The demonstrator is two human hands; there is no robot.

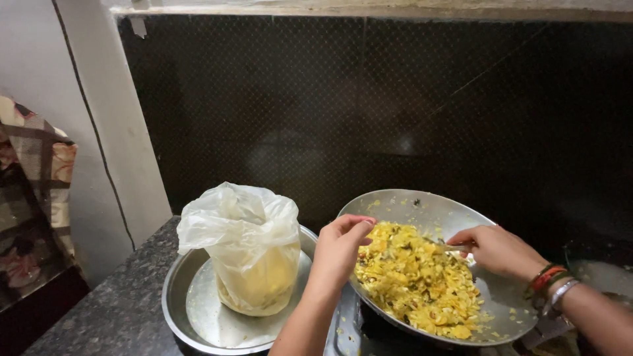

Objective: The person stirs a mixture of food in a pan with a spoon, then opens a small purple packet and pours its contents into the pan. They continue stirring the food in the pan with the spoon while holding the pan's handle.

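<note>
Two hands over flaky yellow mix, round steel pan

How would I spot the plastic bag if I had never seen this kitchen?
Start at the dark speckled stone counter under the black wall. On it sits a round steel basin, left of the tilted steel pan of yellow flaked food. The plastic bag stands upright inside that basin: thin, whitish, crumpled at its open top, yellow contents showing through.
</note>
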